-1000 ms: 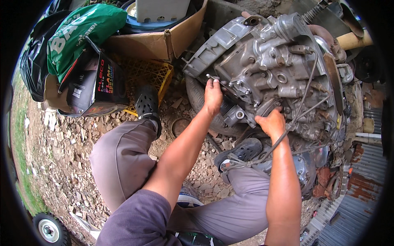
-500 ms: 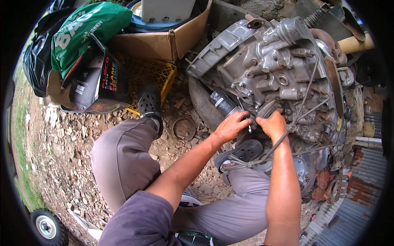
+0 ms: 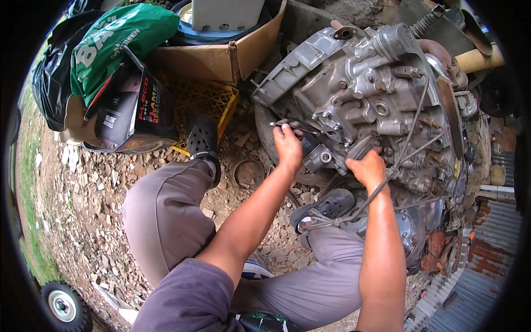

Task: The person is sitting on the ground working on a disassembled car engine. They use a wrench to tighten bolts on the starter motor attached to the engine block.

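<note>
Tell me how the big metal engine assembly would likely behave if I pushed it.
The engine assembly would probably feel very heavy and stiff, since it looks mostly like thick cast metal. Its irregular, knobbly outline suggests it would resist rolling smoothly. Brownish grime on its surface may make some spots slippery.

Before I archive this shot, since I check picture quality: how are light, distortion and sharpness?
Head view: daylight, shine on the right forearm, the crate partly in shadow; head view: black border, scene curving near the rim; head view: engine and right hand look fairly sharp, the tool in the left hand too small to judge.
</note>
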`<state>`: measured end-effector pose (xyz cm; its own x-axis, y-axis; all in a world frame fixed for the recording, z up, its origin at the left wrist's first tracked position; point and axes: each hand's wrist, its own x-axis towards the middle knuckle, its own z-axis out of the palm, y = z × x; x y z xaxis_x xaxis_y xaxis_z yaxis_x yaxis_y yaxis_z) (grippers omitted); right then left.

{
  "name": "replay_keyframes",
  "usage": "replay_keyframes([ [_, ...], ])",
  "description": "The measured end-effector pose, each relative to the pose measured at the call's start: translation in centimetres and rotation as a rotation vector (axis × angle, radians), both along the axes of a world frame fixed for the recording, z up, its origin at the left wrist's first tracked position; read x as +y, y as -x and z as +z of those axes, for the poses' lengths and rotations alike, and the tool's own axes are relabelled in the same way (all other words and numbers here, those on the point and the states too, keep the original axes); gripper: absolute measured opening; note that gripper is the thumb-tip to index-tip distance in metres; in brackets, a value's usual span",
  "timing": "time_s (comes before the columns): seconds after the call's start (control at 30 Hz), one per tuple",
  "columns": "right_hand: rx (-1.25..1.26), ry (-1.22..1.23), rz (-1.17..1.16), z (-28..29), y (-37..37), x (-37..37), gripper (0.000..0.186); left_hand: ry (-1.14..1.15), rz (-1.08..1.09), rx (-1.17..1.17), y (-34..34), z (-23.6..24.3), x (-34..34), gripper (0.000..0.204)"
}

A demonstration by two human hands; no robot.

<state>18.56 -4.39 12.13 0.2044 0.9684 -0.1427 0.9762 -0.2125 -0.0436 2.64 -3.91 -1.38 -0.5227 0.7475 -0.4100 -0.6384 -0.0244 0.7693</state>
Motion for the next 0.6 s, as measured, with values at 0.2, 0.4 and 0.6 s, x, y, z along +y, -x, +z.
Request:
replay_keyframes([
  [0.2, -0.002, 0.007, -0.013, -0.1, -0.2, 0.0, 0.087, 0.058, -0.075, -0.394, 1.9, -1.6, 1.7, 0.025],
  [0.4, 0.035, 0.020, -0.011, 0.5, 0.5, -0.2, 0.085, 0.073, -0.129, -0.566, 1.7, -2.9, 2.6, 0.022],
  [0.6, 0.013, -0.018, 0.000, -0.1, 0.0, -0.1, 0.082, 0.100, -0.186, -0.695, 1.5, -3.6, 3.3, 0.017],
])
